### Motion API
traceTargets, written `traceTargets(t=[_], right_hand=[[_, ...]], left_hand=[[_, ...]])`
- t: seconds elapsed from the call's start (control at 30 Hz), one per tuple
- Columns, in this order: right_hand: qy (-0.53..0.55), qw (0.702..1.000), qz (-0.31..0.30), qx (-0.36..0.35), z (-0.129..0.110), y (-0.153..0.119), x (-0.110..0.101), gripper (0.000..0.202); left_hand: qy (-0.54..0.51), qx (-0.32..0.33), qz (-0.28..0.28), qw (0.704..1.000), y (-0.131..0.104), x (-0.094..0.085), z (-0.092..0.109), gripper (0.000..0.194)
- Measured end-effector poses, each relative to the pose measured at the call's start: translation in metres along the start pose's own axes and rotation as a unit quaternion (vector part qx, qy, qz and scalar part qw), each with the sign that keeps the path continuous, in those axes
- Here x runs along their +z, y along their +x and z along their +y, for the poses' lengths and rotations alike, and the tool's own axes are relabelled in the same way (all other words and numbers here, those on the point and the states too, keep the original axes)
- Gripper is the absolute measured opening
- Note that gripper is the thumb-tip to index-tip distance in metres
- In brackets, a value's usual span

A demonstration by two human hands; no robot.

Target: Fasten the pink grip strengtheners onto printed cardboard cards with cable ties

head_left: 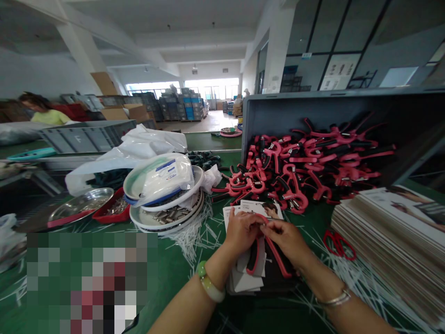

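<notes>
A red-and-black pliers-like tool (277, 256) lies on a stack of printed cards (245, 281), with its two handles spread toward me. My left hand (242, 231) is closed around the tool's upper end from the left. From the right, my right hand (285, 237) pinches thumb and fingers together at the same end. What those fingertips hold is hidden. Behind my hands, another printed card (259, 207) shows a picture of a person.
A tipped grey bin (247, 120) spills many similar tools (288, 162). Right of me are red scissors (339, 245), a tall card stack (385, 250) and white plastic ties (365, 283). Stacked bowls (167, 222) and a red tray (111, 208) stand left. A co-worker (45, 111) is far left.
</notes>
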State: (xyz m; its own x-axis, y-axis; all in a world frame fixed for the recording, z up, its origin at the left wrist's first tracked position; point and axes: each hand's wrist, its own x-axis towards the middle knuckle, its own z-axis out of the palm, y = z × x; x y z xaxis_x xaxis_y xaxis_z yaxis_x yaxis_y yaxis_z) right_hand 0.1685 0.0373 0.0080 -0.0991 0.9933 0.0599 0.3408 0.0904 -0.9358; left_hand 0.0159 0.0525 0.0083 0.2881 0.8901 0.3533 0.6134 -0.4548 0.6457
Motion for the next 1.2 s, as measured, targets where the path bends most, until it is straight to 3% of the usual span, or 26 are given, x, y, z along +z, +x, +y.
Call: traceTargets(t=[0.13, 0.27, 0.37, 0.53, 0.67, 0.83, 0.9, 1.0, 1.1, 1.2], right_hand=[[-0.004, 0.999, -0.032, 0.006, -0.003, 0.007, -0.005, 0.028], [-0.023, 0.999, -0.024, -0.021, 0.001, 0.010, -0.004, 0.022], [-0.009, 0.999, 0.019, -0.036, 0.008, 0.007, 0.000, 0.015], [0.026, 0.985, 0.094, -0.145, 0.014, -0.004, 0.004, 0.013], [-0.066, 0.976, 0.061, -0.199, 0.010, -0.002, 0.003, 0.013], [-0.173, 0.957, -0.008, -0.232, 0.009, 0.018, 0.005, 0.011], [-0.168, 0.956, 0.021, -0.241, 0.011, 0.023, 0.007, 0.011], [-0.154, 0.955, 0.059, -0.246, 0.012, 0.022, 0.006, 0.016], [-0.165, 0.946, 0.070, -0.269, 0.010, 0.014, 0.003, 0.018], [-0.241, 0.915, 0.051, -0.321, 0.003, 0.004, -0.002, 0.018]], left_hand=[[-0.121, 0.019, -0.062, 0.991, -0.002, -0.011, -0.004, 0.031], [-0.169, 0.046, -0.100, 0.980, 0.000, -0.018, -0.004, 0.020], [-0.081, 0.041, -0.035, 0.995, 0.002, -0.014, 0.000, 0.016], [0.029, 0.140, 0.134, 0.981, -0.003, -0.001, 0.006, 0.013], [0.048, 0.196, 0.203, 0.958, -0.012, -0.002, 0.019, 0.016], [0.039, 0.261, 0.274, 0.925, -0.010, -0.024, 0.046, 0.018], [0.039, 0.234, 0.257, 0.937, -0.005, -0.034, 0.047, 0.017], [0.051, 0.071, 0.152, 0.984, -0.004, -0.036, 0.031, 0.017], [0.089, -0.036, 0.026, 0.995, -0.013, -0.022, 0.013, 0.026], [0.107, -0.090, 0.020, 0.990, -0.022, -0.005, 0.010, 0.024]])
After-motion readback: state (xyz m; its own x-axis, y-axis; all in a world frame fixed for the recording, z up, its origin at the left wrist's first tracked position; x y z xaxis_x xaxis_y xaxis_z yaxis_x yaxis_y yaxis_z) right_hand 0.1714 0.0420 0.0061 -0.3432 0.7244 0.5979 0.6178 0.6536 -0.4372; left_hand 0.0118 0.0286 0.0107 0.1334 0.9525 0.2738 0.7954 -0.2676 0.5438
